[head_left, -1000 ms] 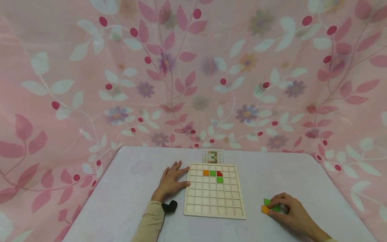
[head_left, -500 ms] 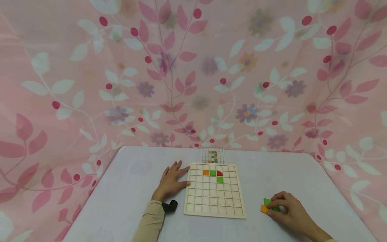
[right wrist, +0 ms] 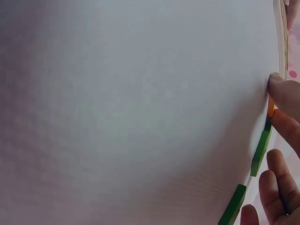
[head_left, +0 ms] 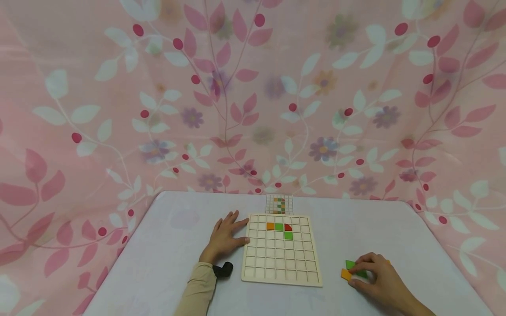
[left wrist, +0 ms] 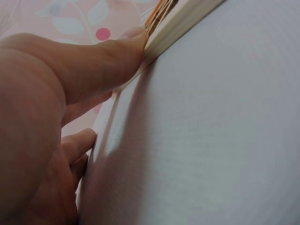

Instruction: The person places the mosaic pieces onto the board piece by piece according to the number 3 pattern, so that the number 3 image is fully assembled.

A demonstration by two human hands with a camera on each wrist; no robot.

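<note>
My left hand rests on the cloth with fingers spread, thumb and index finger touching the left edge of a wooden grid board. On the board's upper part sit an orange tile, a green tile and a red tile with one rounded corner in a row, with a second green tile below the red. Off to the right, my right hand pinches a loose orange tile between thumb and index finger, low at the table. Green tiles lie under its other fingers, partly hidden.
A printed grid card with a colored pattern lies behind the board. Another orange piece peeks out behind the right hand. White cloth covers the table, and a pink floral curtain hangs at its back edge.
My right thumb and index finger have shifted slightly at the loose orange tile, which has moved a touch left. My left hand stays against the board, and the tiles on it are the same.
</note>
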